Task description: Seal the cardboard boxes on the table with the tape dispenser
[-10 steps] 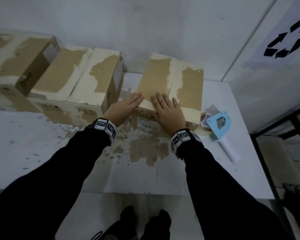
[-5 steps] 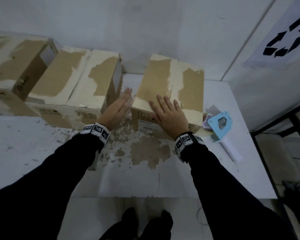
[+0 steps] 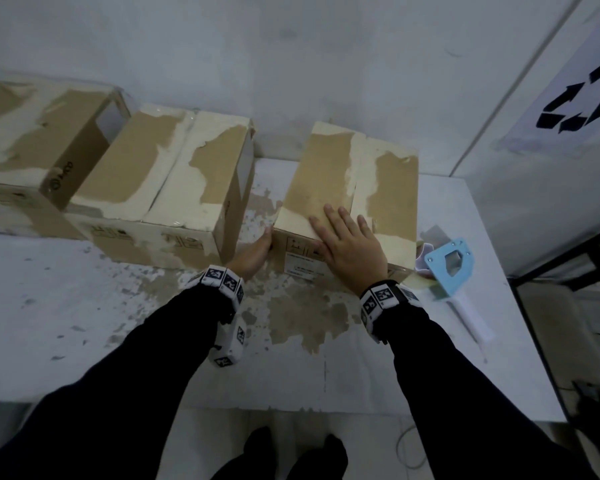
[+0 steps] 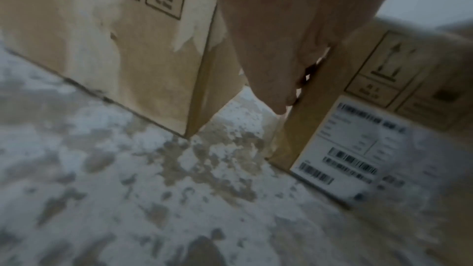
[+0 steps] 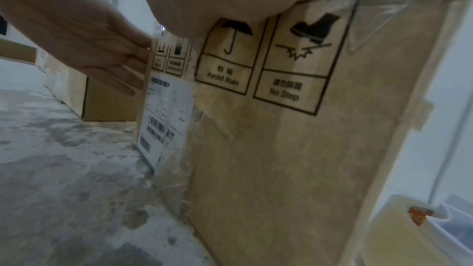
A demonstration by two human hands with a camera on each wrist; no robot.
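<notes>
A worn cardboard box (image 3: 385, 181) with closed top flaps stands at the middle right of the table. My right hand (image 3: 350, 244) lies flat on its top near the front edge, fingers straight. My left hand (image 3: 253, 252) reaches into the gap beside the box, its straight fingers (image 5: 122, 62) against the box's left side (image 4: 307, 120). A blue tape dispenser (image 3: 447, 268) with a white handle lies on the table just right of the box; its tape roll (image 5: 399, 236) shows in the right wrist view. Neither hand touches it.
A second box (image 3: 174, 181) stands left of the gap and a third box (image 3: 32, 147) beyond it, both against the back wall. The white table (image 3: 84, 323) has peeled brown patches. A wall with a recycling sign (image 3: 575, 98) closes the right side.
My left hand has slid off the box top and down into the gap along the box's left side. My right hand has stayed flat on the top.
</notes>
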